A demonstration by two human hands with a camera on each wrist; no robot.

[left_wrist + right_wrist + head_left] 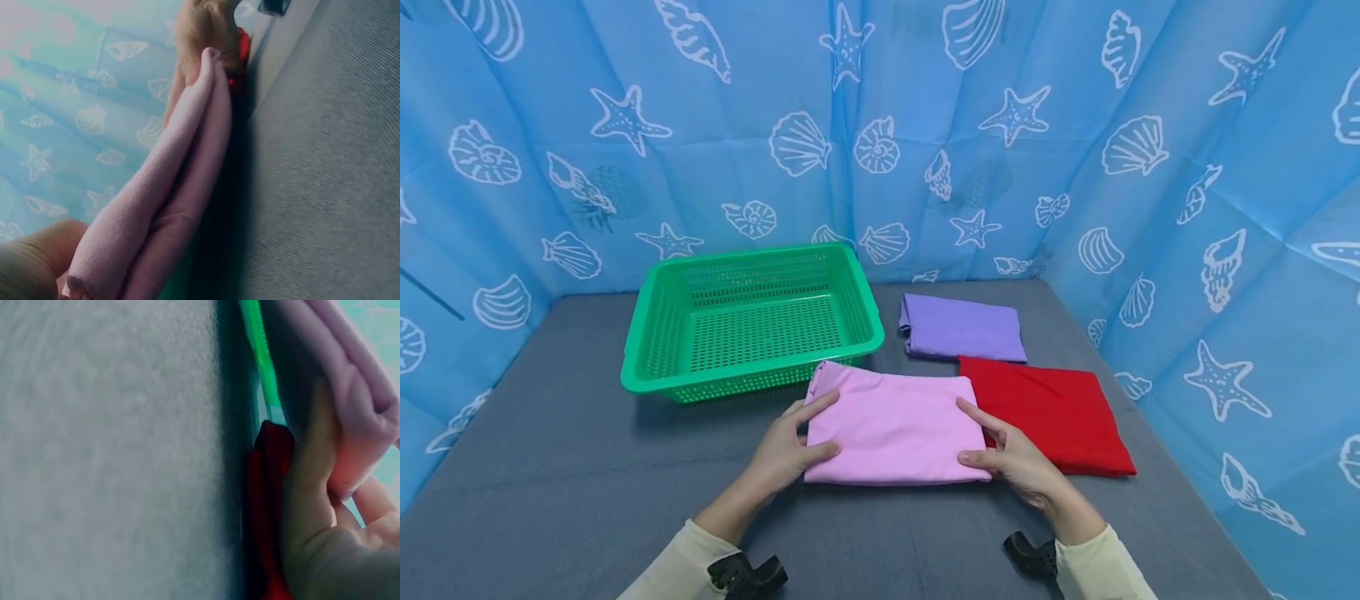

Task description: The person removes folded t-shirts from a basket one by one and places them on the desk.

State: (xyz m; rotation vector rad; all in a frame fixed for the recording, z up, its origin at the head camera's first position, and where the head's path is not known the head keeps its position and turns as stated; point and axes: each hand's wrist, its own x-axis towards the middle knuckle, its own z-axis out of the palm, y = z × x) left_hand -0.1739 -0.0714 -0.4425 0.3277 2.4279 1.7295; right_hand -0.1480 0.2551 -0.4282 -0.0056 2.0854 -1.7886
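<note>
A folded pink cloth is held by its two ends between my hands, in front of the green basket. My left hand grips the left end, thumb on top and some fingers hidden beneath. At the opposite end my right hand pinches the cloth, with its thumb and index finger on the upper face. In the right wrist view, fingers reach under the pink cloth, which is raised off the table. Its thick folded edge faces the left wrist camera.
A green perforated basket stands at the back left, nothing in it. To the right lie a folded purple cloth and a folded red cloth. The grey table meets a blue shell-patterned curtain behind and at the sides.
</note>
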